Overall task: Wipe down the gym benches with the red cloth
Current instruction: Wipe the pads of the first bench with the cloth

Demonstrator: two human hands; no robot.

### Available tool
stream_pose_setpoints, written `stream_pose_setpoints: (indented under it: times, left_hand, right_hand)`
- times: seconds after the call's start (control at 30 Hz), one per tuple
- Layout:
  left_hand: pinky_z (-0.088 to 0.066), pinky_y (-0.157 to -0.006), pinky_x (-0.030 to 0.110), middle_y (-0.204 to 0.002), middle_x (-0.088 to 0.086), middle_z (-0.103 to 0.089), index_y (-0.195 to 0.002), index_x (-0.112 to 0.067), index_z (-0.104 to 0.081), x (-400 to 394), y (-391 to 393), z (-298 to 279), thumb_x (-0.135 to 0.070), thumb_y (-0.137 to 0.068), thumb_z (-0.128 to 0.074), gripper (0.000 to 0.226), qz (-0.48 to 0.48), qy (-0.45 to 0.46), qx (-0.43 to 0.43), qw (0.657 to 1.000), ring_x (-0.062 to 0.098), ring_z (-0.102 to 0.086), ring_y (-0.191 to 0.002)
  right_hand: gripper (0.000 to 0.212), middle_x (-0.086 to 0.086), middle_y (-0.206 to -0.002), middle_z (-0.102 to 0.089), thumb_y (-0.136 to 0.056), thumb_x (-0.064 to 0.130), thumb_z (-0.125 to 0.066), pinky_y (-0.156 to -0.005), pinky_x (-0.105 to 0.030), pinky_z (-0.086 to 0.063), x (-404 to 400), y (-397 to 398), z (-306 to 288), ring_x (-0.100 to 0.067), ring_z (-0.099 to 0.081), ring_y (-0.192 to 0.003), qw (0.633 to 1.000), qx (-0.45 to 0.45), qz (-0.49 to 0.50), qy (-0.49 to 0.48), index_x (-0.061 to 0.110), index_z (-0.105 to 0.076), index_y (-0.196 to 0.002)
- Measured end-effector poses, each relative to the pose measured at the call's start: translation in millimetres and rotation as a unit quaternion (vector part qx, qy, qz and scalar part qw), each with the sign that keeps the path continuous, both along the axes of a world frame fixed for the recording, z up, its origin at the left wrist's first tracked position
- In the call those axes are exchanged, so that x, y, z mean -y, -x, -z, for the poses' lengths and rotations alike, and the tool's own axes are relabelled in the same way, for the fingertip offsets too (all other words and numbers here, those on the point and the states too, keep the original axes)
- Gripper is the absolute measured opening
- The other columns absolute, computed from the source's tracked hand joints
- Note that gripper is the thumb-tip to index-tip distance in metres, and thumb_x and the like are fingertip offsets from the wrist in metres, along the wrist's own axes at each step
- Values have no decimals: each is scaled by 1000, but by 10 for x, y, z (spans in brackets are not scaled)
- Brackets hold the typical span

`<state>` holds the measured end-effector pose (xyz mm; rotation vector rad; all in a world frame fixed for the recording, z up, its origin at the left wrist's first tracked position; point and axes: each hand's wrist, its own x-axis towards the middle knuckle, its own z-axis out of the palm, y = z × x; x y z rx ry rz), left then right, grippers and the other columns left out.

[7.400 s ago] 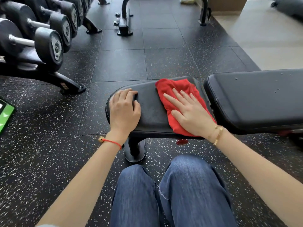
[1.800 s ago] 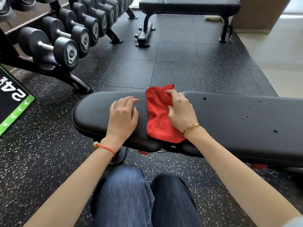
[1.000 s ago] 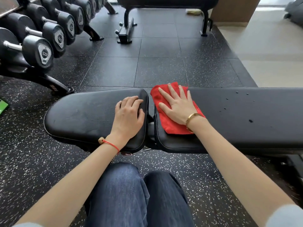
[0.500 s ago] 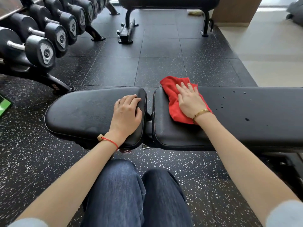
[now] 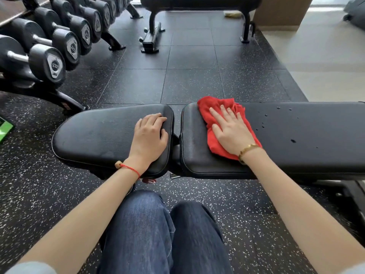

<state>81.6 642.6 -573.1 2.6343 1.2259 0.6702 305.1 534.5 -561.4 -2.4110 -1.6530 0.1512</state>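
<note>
Right hand (image 5: 231, 133) flattened, red cloth (image 5: 215, 111) spread wider.

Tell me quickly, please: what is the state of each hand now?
Left hand: open, resting on the seat pad, holding nothing.
Right hand: open, fingers flat, pressing the red cloth on the back pad.
</note>
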Motion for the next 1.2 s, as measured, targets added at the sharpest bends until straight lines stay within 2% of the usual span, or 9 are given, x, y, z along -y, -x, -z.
stream_pose_setpoints:
  times: [0.1,0.17,0.37,0.5,0.63,0.77,0.97,1.07,1.2]
  left_hand:
    - [-33,-113,47,-136,6,-58,-125,-9,-61,0,-8,-15,-14,-90,-52,37,-4,-4,-4,1000,25,-48,-131]
    - [-33,-113,46,-136,6,-58,-125,-10,-61,6,-17,-17,-14,-90,-52,37,-4,-5,-5,1000,25,-48,-131]
    - [-31,-114,47,-138,7,-56,-127,-9,-61,-4,-8,2,-13,-90,-54,38,0,1,3,1000,26,-47,-133]
    - [-31,-115,48,-139,7,-56,-128,-9,-60,-9,-5,1,-13,-91,-52,38,3,3,0,1000,26,-46,-134]
    - [-33,-113,47,-136,7,-58,-126,-8,-61,-7,-16,-5,-13,-89,-53,38,-1,-7,-6,1000,26,-48,-131]
    - [-35,-111,46,-133,6,-60,-122,-9,-63,-4,-19,-5,-12,-87,-55,36,-2,-14,-1,1000,27,-50,-128]
    - [-36,-110,47,-132,6,-61,-121,-10,-64,-24,-7,10,-13,-87,-56,35,-1,-16,4,1000,26,-52,-127]
    - [-36,-110,47,-132,5,-60,-121,-10,-63,-19,-10,16,-13,-87,-55,35,-2,-15,4,1000,26,-51,-127]
    - [-36,-110,47,-132,5,-60,-122,-10,-63,-15,-21,4,-14,-87,-54,36,-5,-14,1,1000,25,-50,-128]
  right_hand:
    - [54,-9,-162,-4,-102,33,-27,-121,-42,3,-322,20,-58,-26,-5,-150,1000,0,27,14,25,-13,-154]
    - [54,-8,-162,-4,-102,33,-26,-121,-42,3,-413,178,-70,-25,-6,-150,1000,-2,-2,14,25,-13,-154]
    - [53,-3,-162,-13,-101,32,-30,-122,-39,0,186,591,49,-20,-11,-149,994,15,-106,-38,29,-19,-153]
    - [53,-5,-161,-15,-101,28,-32,-122,-39,0,358,176,66,-21,-13,-149,999,12,-21,-41,28,-20,-153]
    - [53,-10,-162,-7,-103,28,-26,-121,-43,2,-86,-157,-28,-27,-8,-149,998,6,65,2,23,-14,-154]
    - [54,-10,-162,-7,-102,30,-28,-121,-43,2,-377,128,-41,-26,-9,-149,1000,9,2,-3,23,-15,-154]
    - [53,-3,-161,-15,-101,29,-33,-122,-37,1,279,325,33,-20,-12,-149,994,17,-99,-48,27,-20,-153]
    - [54,-5,-161,-15,-102,26,-34,-121,-39,2,404,-17,41,-22,-12,-149,998,17,-43,-38,27,-19,-153]
    - [54,-10,-162,-8,-102,27,-28,-121,-43,3,4,-326,-41,-26,-8,-149,998,5,67,-2,24,-15,-154]
